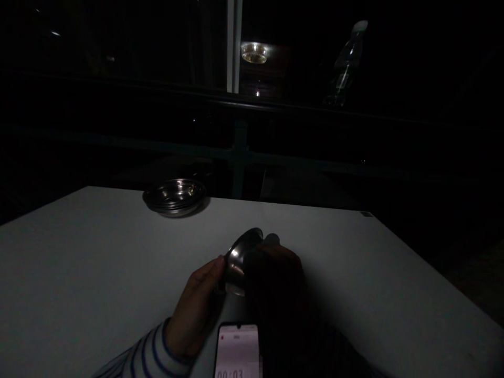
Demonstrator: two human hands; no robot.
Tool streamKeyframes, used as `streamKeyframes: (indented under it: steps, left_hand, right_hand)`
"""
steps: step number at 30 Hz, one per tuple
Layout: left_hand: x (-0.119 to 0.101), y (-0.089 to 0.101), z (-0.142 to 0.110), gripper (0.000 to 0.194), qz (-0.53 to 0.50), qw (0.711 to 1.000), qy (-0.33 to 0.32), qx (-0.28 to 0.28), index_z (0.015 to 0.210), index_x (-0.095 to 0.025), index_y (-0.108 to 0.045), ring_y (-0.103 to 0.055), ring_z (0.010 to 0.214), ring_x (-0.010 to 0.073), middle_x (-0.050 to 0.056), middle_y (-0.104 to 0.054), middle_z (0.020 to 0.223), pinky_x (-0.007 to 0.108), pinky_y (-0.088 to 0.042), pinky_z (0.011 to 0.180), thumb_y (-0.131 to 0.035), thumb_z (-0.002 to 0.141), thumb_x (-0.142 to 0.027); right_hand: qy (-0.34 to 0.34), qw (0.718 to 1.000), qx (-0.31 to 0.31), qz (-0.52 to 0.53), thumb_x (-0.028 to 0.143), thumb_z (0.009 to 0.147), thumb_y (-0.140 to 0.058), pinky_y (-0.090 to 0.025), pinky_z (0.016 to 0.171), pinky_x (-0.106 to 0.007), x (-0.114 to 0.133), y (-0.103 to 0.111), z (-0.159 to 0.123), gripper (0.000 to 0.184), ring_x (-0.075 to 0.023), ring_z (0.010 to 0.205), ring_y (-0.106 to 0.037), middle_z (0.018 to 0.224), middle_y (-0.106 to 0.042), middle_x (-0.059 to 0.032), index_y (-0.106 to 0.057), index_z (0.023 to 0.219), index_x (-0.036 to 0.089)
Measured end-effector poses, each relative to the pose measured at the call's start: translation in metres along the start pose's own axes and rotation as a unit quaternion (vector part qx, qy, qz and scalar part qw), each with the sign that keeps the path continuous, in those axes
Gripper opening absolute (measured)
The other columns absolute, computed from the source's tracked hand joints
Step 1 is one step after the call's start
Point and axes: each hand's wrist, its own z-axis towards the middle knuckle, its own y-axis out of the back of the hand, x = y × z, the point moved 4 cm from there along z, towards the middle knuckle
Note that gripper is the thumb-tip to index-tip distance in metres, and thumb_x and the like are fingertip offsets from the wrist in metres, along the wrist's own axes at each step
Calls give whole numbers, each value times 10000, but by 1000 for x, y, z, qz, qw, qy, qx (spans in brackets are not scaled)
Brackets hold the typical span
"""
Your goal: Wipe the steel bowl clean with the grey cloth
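Observation:
A shiny metal bowl (237, 265) is tilted on its side above the white table (118, 252). My left hand (199, 296) grips its left rim, thumb on the metal and fingers hidden behind. Deep in shadow, my right hand (281, 268) is closed against the bowl's right side. A small grey rounded piece (271, 239) sticks out past its fingers; I cannot make out what it is. Just below the hands lies a phone (238, 349) with a lit screen showing a timer.
Several shallow metal dishes (175, 198) are stacked near the table's far left edge. Beyond the table runs a dark rail (252, 103). A clear plastic bottle (346, 65) with a white cap stands behind it on the right. The surroundings are very dark.

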Motion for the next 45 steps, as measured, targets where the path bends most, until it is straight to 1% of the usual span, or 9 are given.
streamKeyframes:
  steps: [6, 10, 17, 22, 26, 32, 34, 40, 45]
  left_hand:
    - [-1, 2, -1, 202, 19, 1000, -10, -14, 775, -153, -693, -600, 655, 153, 40, -695, 735, 259, -441, 651, -575, 774, -317]
    - [1, 1, -1, 204, 14, 1000, 5, -5, 765, -153, -695, -603, 633, 152, 36, -693, 701, 272, -449, 670, -585, 764, -325]
    - [3, 2, 0, 279, 14, 1000, 18, 12, 804, -136, -696, -619, 633, 194, 70, -699, 700, 322, -455, 665, -549, 781, -372]
    - [1, 2, -2, 211, 9, 1000, 10, -3, 754, -157, -696, -611, 638, 162, 43, -698, 706, 276, -448, 656, -583, 765, -334]
    - [2, 1, -2, 188, 15, 1000, 12, 0, 742, -168, -698, -604, 638, 148, 28, -698, 713, 255, -443, 651, -591, 760, -322]
    - [4, 0, -1, 271, 34, 999, 20, 5, 744, -149, -705, -600, 615, 161, 42, -693, 673, 281, -444, 669, -566, 768, -380]
    - [3, 0, -2, 279, 47, 999, 11, 5, 739, -147, -706, -601, 622, 164, 45, -694, 683, 285, -441, 678, -563, 768, -385]
    - [3, 0, -3, 243, 60, 998, 4, 20, 745, -173, -700, -600, 655, 165, 30, -695, 722, 278, -426, 659, -543, 791, -352]
    - [4, -3, -2, 284, 76, 997, 11, 31, 729, -152, -700, -596, 639, 175, 48, -689, 697, 294, -428, 667, -540, 786, -379]
  right_hand:
    - [7, 1000, 19, 5, 357, 871, -455, -441, 831, -410, 8, -7, 4, 294, -192, 968, -528, 1114, -543, -72, -517, 1108, 196]
    - [-8, 1000, 12, 5, 356, 867, -452, -437, 839, -407, 1, -4, 3, 287, -198, 991, -518, 1126, -537, -74, -517, 1110, 217]
    - [-61, 998, -19, 20, 365, 835, -462, -472, 779, -370, -20, -1, -4, 331, -222, 954, -530, 1011, -587, -108, -550, 1071, 151]
    - [-35, 999, -2, -2, 271, 861, -429, -482, 673, -332, -14, -19, -6, 213, -182, 781, -561, 834, -609, -37, -598, 987, 238]
    - [-35, 999, -19, 4, 256, 856, -435, -487, 712, -356, -9, -14, -10, 225, -195, 857, -551, 905, -605, -37, -576, 1030, 265]
    - [-33, 998, -38, 30, 349, 819, -494, -464, 805, -383, -13, 7, -2, 361, -217, 976, -502, 1019, -576, -93, -498, 1120, 148]
    - [-28, 999, -28, 21, 329, 825, -491, -453, 823, -386, -11, 6, -2, 359, -218, 988, -496, 1029, -575, -97, -487, 1128, 138]
    - [9, 999, 1, -34, 302, 838, -465, -419, 872, -401, 3, -10, -15, 313, -225, 1026, -495, 1067, -585, -55, -503, 1138, 222]
    - [-31, 999, -18, -12, 307, 834, -473, -434, 813, -388, -4, 1, -1, 278, -216, 942, -520, 986, -594, -83, -535, 1067, 169]
